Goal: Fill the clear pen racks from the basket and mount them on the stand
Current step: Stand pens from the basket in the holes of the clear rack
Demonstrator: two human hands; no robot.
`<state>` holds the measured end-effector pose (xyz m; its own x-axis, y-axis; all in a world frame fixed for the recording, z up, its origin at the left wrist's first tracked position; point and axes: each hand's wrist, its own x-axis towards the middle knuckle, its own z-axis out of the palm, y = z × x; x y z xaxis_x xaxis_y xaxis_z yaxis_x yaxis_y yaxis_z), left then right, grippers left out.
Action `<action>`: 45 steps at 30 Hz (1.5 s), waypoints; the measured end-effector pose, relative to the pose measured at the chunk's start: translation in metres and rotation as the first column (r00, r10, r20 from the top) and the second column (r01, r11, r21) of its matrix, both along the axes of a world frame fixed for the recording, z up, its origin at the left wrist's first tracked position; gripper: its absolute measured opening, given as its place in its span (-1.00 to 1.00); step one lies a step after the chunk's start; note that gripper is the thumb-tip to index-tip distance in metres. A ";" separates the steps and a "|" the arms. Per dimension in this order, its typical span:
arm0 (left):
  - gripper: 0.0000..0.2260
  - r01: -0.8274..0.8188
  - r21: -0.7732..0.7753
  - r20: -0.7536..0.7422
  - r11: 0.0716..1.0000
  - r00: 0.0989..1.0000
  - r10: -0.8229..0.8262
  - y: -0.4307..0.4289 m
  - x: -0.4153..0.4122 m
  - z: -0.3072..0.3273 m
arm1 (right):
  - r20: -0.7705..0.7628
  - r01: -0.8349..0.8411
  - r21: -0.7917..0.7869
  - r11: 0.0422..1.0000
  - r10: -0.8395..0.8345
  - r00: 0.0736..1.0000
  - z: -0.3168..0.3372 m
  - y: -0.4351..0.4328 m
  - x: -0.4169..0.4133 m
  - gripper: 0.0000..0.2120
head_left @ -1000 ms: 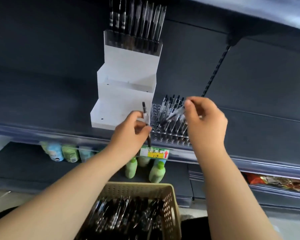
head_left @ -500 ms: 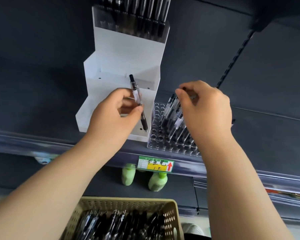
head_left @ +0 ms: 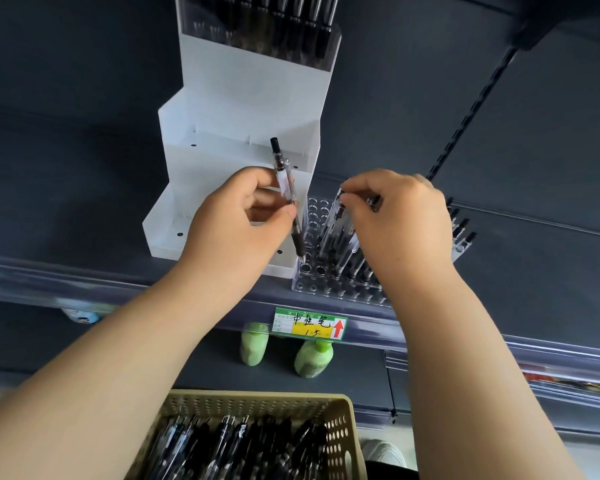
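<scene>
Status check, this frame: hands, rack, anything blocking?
Left hand pinches a spare pen, upright. Right hand pinches top of a racked pen. Clear rack part filled, not yet mounted; left holes unblocked.

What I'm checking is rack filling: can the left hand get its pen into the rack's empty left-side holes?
Probably yes: the left hand holds the pen tip-down beside open holes in the clear rack; the right hand pinches another pen farther right, off those holes.

Both bare forearms are extending upward. My left hand (head_left: pixel 236 226) is gripping a first pen (head_left: pixel 284 181), thumb against curled fingers. My right hand (head_left: pixel 400 223), knuckles up, is pinching a second pen (head_left: pixel 336 220) by its top.
</scene>
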<state>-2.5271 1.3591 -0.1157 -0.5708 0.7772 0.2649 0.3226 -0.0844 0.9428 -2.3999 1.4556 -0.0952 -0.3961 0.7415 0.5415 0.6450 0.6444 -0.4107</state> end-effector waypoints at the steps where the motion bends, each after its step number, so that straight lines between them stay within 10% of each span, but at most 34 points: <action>1: -0.83 0.004 -0.002 0.001 1.000 1.000 -0.004 0.000 0.000 -0.001 | 0.002 0.000 0.013 1.000 0.000 1.000 -0.001 0.000 0.000 -0.88; 12: -0.80 0.054 -0.009 -0.086 0.999 0.995 -0.054 0.013 0.013 -0.012 | 0.015 0.022 0.247 0.969 -0.027 1.000 -0.007 0.001 -0.002 -0.85; 45: -0.78 -0.049 -0.141 -0.504 0.989 0.863 -0.029 -0.016 0.012 -0.039 | -0.028 -0.130 0.251 0.959 0.142 0.989 -0.008 -0.050 0.036 -0.81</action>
